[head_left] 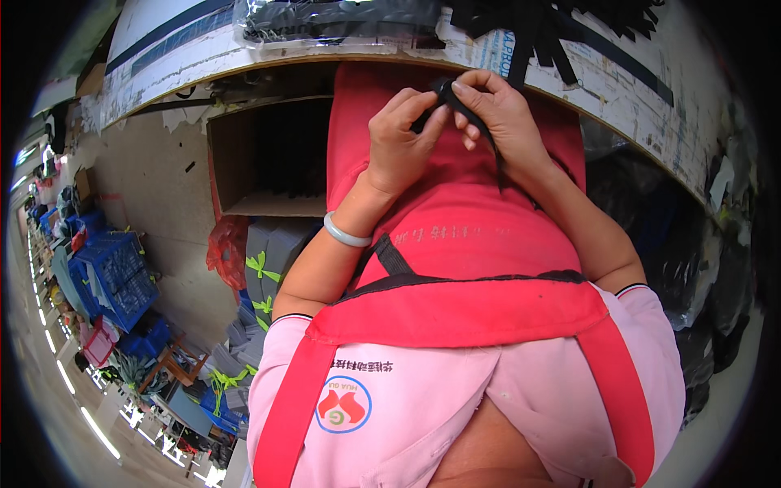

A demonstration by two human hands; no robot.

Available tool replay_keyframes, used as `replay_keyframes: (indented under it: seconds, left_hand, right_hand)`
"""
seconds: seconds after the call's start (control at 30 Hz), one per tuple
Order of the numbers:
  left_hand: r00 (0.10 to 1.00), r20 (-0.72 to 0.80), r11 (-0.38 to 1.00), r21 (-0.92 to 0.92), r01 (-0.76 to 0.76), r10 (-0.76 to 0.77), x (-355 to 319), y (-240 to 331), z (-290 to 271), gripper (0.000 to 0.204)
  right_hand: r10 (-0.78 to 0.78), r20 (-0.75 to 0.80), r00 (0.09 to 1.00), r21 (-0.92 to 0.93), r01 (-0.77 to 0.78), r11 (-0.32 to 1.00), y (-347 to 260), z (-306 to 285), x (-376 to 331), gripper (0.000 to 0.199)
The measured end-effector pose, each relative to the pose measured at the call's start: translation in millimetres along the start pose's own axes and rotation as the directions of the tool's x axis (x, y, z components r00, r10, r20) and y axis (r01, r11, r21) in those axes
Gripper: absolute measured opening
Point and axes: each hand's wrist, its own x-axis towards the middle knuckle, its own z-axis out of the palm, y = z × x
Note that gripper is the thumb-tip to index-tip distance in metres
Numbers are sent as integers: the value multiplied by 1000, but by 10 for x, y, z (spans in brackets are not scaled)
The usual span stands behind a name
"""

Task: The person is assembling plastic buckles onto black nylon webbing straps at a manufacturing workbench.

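Both hands meet above my lap, close to the table's near edge, around a black strap (478, 112). My left hand (404, 134) pinches its upper end between thumb and fingers, where a small dark piece shows; its exact form I cannot make out. With thumb on top and fingers curled beneath, my right hand (503, 118) grips the same strap. The strap's tail hangs down past the right wrist over my red apron (464, 244). A pale bangle (346, 231) circles my left wrist.
The worn table (618, 106) curves across the front, carrying black straps (553, 49) and a clear plastic bag of dark goods (342, 20). Below it at left stands an open cardboard box (236, 154). Blue crates (118, 276) sit farther left; dark plastic bags (651, 220) lie at right.
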Motion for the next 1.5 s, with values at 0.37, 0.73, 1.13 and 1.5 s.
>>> replay_keyframes:
  seconds: [0.37,0.73,1.13,1.5]
  left_hand:
    - [659,401,325,-635,701,-636,17,31,-123,27]
    - [714,209,522,-553,650,-668,80,71,-96,23]
    - [948,37,873,-381,305,-315,8,60,-103,16]
    - [978,171,890,-418,181,-119,-37,127,-229,17]
  right_hand:
    - [18,63,998,-42,-15,999,82,-189,136,18]
    - [-220,70,973,-432,229,873,-222,23,-143,11]
    - [-40,9,999,-186,41,982,-34,-19,-22,23]
    - [-31,173,985,-501,115,858,-107,-161,-26,17]
